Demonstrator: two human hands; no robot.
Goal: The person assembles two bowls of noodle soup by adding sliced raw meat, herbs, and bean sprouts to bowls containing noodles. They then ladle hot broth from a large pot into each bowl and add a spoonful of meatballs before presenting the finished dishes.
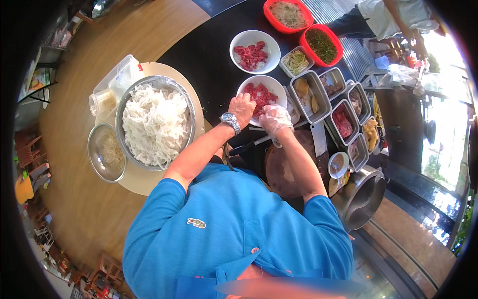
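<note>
My bare left hand (244,109), with a metal watch (230,122) at the wrist, curls over the left side of a white bowl (274,82) of sliced raw red meat (257,93). Opposite it, my right hand (275,119) wears a clear plastic glove and has its fingers at the meat near the bowl's right front. The fingertips of both hands are partly hidden, so I cannot tell what they grip. A second white bowl (274,41) stands just behind, with red meat (252,54) over something white.
Left, a large basin (192,130) of white rice noodles stands beside a mesh strainer (91,149). Right are metal trays (317,117), a cleaver (318,136), a round chopping board (287,168) and a steel pot (362,198). Red bowls (338,43) stand behind; another person (384,20) is beyond.
</note>
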